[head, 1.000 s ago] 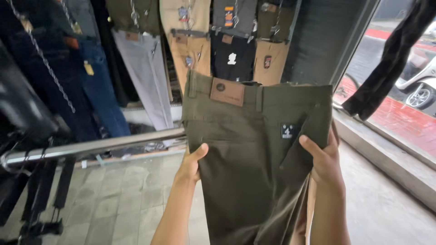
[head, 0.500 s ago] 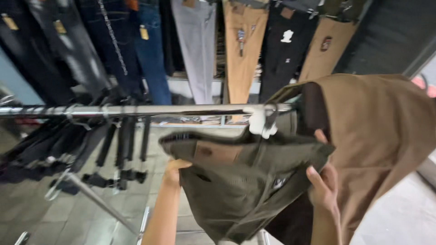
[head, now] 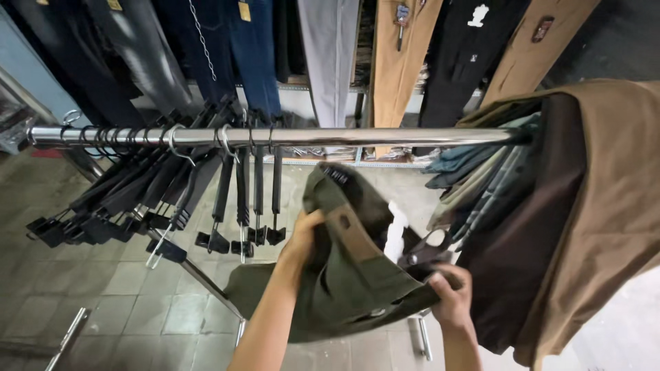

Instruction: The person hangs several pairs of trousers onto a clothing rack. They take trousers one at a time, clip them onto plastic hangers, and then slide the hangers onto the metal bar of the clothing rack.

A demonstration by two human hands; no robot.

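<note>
Folded olive-green cotton trousers [head: 350, 275] held below a chrome clothes rail [head: 275, 136], left hand [head: 306, 240] clenched on the waistband edge, right hand [head: 450, 299] gripping the lower fold. Empty black clip hangers [head: 172, 199] to the left, draped brown trousers [head: 591, 206] to the right.
</note>
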